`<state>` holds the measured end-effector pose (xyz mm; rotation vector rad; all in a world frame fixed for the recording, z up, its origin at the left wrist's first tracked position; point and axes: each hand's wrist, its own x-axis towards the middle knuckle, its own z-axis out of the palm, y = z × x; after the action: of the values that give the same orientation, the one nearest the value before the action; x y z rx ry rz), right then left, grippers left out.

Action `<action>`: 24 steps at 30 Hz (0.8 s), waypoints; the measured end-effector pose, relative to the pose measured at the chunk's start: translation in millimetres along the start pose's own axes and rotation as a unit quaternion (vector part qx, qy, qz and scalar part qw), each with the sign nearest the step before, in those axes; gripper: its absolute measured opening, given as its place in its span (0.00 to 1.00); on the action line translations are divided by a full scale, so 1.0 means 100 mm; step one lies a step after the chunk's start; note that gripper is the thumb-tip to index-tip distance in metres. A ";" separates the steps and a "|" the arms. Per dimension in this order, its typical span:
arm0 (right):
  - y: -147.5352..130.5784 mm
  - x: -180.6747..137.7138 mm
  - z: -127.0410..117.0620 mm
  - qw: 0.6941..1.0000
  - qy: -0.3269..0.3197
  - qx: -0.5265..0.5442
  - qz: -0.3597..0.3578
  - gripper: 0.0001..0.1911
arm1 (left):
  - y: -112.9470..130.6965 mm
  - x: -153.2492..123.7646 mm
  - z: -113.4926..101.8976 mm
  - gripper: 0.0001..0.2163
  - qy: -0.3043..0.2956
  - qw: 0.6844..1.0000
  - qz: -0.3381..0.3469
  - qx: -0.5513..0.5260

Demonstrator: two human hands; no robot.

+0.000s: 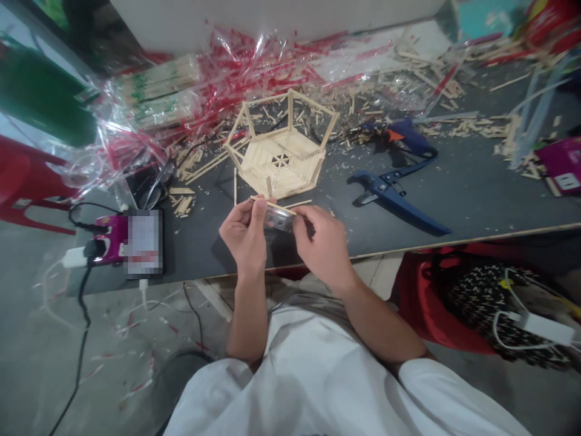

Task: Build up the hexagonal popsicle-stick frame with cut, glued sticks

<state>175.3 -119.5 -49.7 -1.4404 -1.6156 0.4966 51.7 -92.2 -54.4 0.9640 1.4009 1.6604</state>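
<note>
We pinch a stick (280, 208) and shiny strip (278, 220) crosswise, left hand (247, 230) and right hand (323, 241) at opposite ends, frame (299, 148) just beyond.

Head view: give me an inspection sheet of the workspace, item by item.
Surface: grey tabletop, scattered with small chips.
Job's things: stick frame with a base of closely laid sticks; to its right, blue cutter and a likely glue gun.
Clutter: red-and-clear wrapping behind the frame; stick offcuts on both sides.
Grip: left hand and right hand hold a thin stick and a metal strip between them.
Cables: black cable from purple power strip toward the floor; white cable at the phone.
Surroundings: red stool left, red seat right.
Other people's hands: nothing seen.
</note>
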 end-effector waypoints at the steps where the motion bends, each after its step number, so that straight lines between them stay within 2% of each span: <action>1: 0.00 0.00 0.00 1.000 0.001 0.000 -0.002 0.11 | 0.00 0.00 0.00 0.14 0.000 1.000 0.001 -0.001; 11: 0.03 0.00 0.00 1.000 -0.002 -0.004 -0.012 0.12 | -0.04 0.01 0.00 0.13 0.004 1.000 0.004 -0.029; 24: 0.02 -0.01 0.00 1.000 -0.012 -0.022 -0.017 0.12 | -0.04 0.00 -0.02 0.16 0.003 1.000 0.006 0.009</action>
<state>176.4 -120.1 -51.9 -1.4413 -1.6755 0.4631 49.6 -92.4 -58.7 0.9803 1.4187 1.6621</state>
